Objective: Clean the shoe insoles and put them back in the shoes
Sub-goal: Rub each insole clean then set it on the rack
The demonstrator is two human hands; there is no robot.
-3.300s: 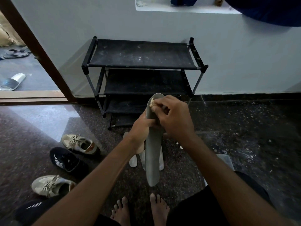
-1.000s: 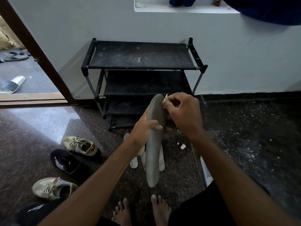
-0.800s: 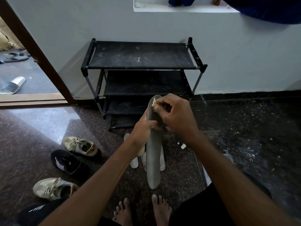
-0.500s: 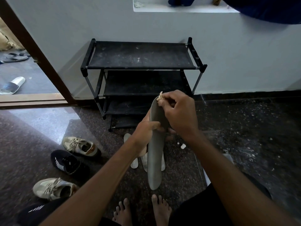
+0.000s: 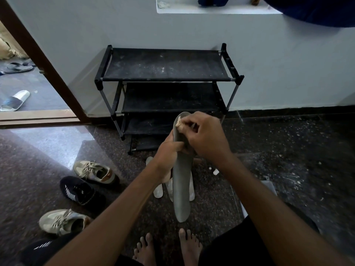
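Right hand (image 5: 204,138) slid its pinched rag (image 5: 179,122) down-left over the top of the insole (image 5: 180,189), center frame; left hand (image 5: 168,157) gripped its middle.

Dark speckled stone floor (image 5: 288,150). A black shoe rack (image 5: 165,64), its top shelf dusty, stands on it against the wall. To your left lie three shoes in a loose line: beige sneaker (image 5: 94,171), black sneaker (image 5: 78,190), second beige sneaker (image 5: 61,221). Pale insoles (image 5: 158,191) lie flat ahead of your bare feet (image 5: 189,246), with a small white scrap (image 5: 216,171) nearby.
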